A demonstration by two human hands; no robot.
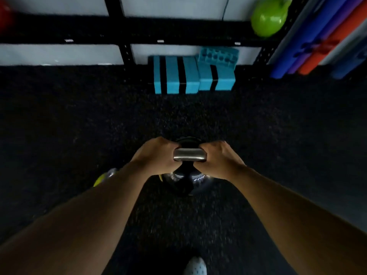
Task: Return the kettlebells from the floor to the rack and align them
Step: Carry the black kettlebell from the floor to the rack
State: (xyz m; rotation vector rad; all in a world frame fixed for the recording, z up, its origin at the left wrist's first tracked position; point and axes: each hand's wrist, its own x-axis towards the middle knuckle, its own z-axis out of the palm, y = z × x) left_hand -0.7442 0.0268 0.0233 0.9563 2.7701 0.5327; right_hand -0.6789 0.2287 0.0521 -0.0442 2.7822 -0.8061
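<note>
A black kettlebell (183,182) with a steel handle (189,155) hangs low over the dark floor at the centre of the head view. My left hand (156,155) grips the handle's left corner and my right hand (217,158) grips its right corner. The kettlebell's body is partly hidden under both hands. A yellow kettlebell (103,177) peeks out behind my left forearm on the floor. A green kettlebell (268,17) sits on the black rack shelf (139,29) at the top right. Something red (5,16) rests at the shelf's far left.
Teal and black foam blocks (193,75) stand under the rack against the wall. Rolled mats (317,38) in blue, purple and orange lean at the right. A black upright (125,51) of the rack stands left of the blocks. My shoe (195,266) shows at the bottom.
</note>
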